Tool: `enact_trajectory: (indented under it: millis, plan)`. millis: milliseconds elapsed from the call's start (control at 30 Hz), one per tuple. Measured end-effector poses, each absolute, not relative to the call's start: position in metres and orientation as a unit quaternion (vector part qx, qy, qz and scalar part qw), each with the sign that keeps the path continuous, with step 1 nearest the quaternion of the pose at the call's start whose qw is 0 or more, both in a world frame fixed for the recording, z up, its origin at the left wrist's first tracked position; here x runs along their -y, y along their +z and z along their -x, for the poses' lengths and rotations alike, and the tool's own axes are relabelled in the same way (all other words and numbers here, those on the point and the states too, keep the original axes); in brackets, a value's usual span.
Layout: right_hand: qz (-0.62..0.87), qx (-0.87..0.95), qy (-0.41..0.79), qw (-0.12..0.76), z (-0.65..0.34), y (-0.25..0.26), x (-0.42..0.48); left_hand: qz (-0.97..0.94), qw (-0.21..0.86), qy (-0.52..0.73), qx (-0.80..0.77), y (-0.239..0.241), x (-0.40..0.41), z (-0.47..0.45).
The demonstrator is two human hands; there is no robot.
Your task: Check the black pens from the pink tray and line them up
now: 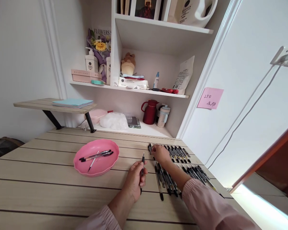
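Observation:
My left hand (pixel 133 180) is wrapped round a black pen (pixel 143 169), uncapped, its tip pointing up and away from me. Farther right, my right hand (pixel 162 154) reaches to the left end of the back row, its fingers pinched at a small black pen cap (pixel 149 148); the fingertips are partly hidden. Short black-and-clear pieces (pixel 177 152) that look like pen caps continue that row to the right. Under and beside my right forearm lie several pens (pixel 161 182), side by side, with another group of pens (pixel 196 174) on its right.
Left of my hands sits a pink scalloped bowl (pixel 96 171) holding a few pens (pixel 98 155) and a white stick-like piece. Behind it, a raised wooden stand (pixel 38 103) carries light-blue paper (pixel 73 102). A red jug (pixel 150 112) and a tumbler (pixel 163 116) stand under the shelves.

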State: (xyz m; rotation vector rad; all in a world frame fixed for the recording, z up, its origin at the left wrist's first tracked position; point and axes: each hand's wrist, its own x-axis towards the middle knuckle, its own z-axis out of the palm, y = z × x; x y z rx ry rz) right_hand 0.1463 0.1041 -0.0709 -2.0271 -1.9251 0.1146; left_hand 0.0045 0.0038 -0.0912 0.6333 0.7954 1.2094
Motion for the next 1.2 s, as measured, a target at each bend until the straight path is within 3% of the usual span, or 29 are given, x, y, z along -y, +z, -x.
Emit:
enact_trajectory:
  millis: [267, 433, 533, 700, 933, 1200]
  plan:
    - [0.673, 0.694, 0.089, 0.240, -0.177, -0.049, -0.049, -0.316, 0.647, 0.566, -0.401, -0.091, -0.004, -0.003]
    - [0.569, 0.746, 0.172, 0.300, -0.161, -0.066, 0.008, -0.377, 0.577, 0.556, -0.464, -0.088, -0.016, -0.002]
    - [0.503, 0.797, 0.138, 0.306, -0.147, -0.078, 0.031, -0.418, 0.519, 0.536, -0.518, -0.086, -0.035, -0.002]
    - [0.410, 0.858, 0.066, 0.302, -0.145, -0.085, 0.039, -0.486, 0.449, 0.451, -0.599, -0.083, -0.078, -0.008]
    - [0.409, 0.842, 0.096, 0.339, -0.158, -0.086, 0.030, -0.570, 0.341, 0.330, -0.671, -0.076, -0.136, -0.023]
    - [0.395, 0.865, 0.100, 0.292, -0.156, -0.094, 0.024, -0.636, 0.248, 0.206, -0.702, -0.076, -0.172, -0.045]
